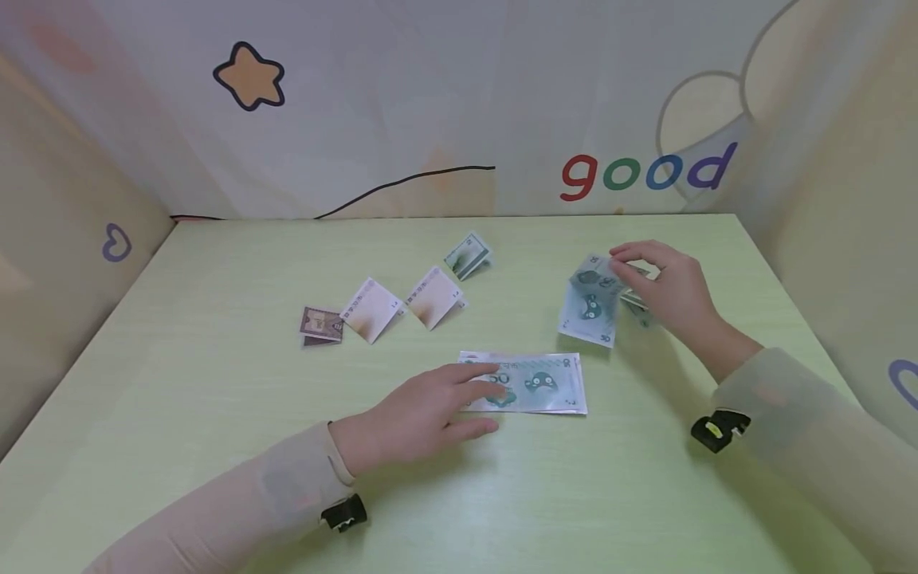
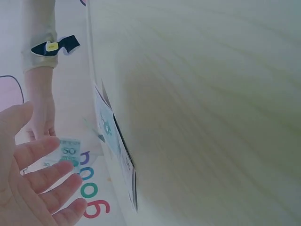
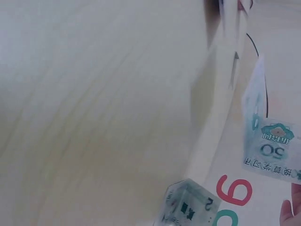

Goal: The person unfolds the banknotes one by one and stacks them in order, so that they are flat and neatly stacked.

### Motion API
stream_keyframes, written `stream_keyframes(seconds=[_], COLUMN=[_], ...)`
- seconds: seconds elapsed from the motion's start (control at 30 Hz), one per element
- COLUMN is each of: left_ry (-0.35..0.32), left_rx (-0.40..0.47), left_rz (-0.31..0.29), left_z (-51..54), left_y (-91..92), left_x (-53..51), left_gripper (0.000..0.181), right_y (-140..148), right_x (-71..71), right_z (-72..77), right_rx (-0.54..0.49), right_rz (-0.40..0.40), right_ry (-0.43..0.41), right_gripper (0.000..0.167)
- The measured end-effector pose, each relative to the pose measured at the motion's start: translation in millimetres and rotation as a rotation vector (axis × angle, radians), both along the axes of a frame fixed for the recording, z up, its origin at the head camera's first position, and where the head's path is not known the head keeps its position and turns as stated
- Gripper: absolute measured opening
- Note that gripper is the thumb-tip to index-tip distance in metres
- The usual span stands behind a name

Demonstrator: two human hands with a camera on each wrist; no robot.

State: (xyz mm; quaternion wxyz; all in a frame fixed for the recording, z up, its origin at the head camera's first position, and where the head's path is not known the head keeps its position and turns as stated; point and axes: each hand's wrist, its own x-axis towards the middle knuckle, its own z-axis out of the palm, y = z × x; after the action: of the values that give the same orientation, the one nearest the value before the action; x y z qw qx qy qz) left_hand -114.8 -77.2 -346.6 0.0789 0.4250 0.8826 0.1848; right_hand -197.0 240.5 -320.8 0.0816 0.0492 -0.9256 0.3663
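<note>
My right hand (image 1: 670, 291) pinches a creased teal play banknote (image 1: 590, 307) marked 50 by its upper edge, at the right of the table. In the right wrist view that banknote (image 3: 275, 149) has a fold across it. Partly hidden behind this hand is a folded green banknote (image 1: 638, 309); it shows better as a folded note (image 3: 188, 207) in the right wrist view. My left hand (image 1: 423, 410) is spread over the left end of a small stack of flat teal banknotes (image 1: 545, 383). In the left wrist view, its fingers (image 2: 51, 179) are straight and hold nothing.
Left of centre, a row of folded notes stands on the light green table (image 1: 215, 399): a purple note (image 1: 321, 323), a pale note (image 1: 371, 311), another pale note (image 1: 433, 299) and a green note (image 1: 468, 255). A printed wall (image 1: 402, 96) closes the back.
</note>
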Motion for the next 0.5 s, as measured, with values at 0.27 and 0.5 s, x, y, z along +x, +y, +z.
stream_keyframes(seconds=[0.27,0.5], left_ry=[-0.019,-0.085], left_rx=[0.023,0.081], left_rz=[0.043,0.157], left_z=[1.5,2.7], left_y=[1.9,3.1], left_x=[-1.1,-4.4], left_gripper=[0.042,0.043], right_y=[-0.8,-7.2], right_x=[7.2,13.4], right_z=[6.0,4.0], right_rx=[-0.092,-0.129], right_rz=[0.004,0.053], right_ry=[0.010,-0.015], right_gripper=[0.031,0.031])
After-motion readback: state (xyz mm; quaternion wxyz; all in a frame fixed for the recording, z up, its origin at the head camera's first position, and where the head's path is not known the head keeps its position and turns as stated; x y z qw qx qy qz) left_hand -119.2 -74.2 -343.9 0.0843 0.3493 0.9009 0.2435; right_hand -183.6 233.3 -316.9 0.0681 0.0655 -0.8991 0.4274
